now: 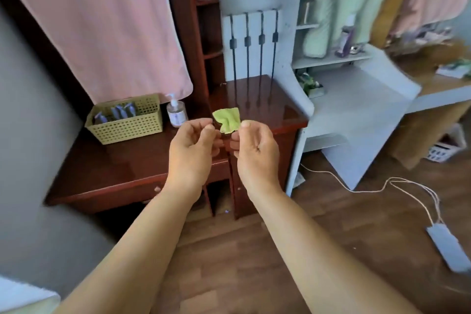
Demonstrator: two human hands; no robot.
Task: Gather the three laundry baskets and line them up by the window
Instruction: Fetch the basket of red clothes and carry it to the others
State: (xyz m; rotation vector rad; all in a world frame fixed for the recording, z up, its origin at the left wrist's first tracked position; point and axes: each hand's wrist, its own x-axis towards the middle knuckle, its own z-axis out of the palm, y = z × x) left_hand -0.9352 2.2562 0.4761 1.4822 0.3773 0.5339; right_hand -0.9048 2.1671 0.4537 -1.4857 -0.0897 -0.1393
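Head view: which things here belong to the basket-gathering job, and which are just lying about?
Job:
yellow perforated basket on the dark wooden desk
white basket on the floor under the right-hand desk

Lying about:
green scrap, pinched by the left hand and right hand
pump bottle
power strip and cords
pink cloth

No third basket shows.

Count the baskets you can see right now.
2. A yellow perforated basket sits on the dark wooden desk, left of the hands. A white basket sits on the floor at the far right, partly hidden. Others may be out of view.
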